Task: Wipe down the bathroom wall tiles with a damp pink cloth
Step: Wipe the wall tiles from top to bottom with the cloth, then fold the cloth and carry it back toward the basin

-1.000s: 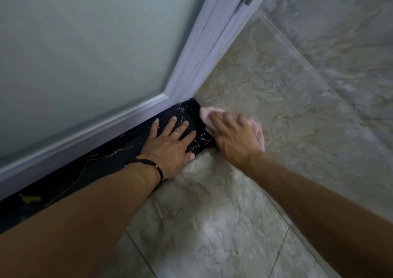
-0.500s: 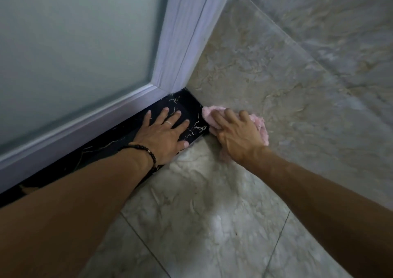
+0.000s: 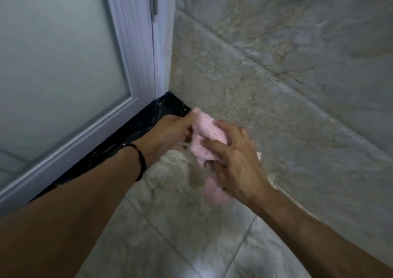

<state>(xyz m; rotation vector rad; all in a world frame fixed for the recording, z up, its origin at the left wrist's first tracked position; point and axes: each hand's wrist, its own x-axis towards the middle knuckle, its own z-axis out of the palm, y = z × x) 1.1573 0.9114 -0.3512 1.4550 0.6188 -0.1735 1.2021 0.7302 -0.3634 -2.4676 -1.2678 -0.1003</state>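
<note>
Holding the pink cloth (image 3: 205, 137) w/ both hands, I see it bunched above the floor (image 3: 170, 224). Left hand (image 3: 170, 133) pinches its top; right hand (image 3: 236, 160) grips the middle, near the wall tiles (image 3: 276, 118).

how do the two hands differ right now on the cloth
The left hand grips the cloth at its upper end, near the black sill; the right hand grips lower, with the cloth's tail hanging below it. The left wrist wears a dark bracelet; the right wrist is bare. The right hand's fingers are spread over the cloth; the left's are closed. Both hold the cloth off the surfaces.
</note>
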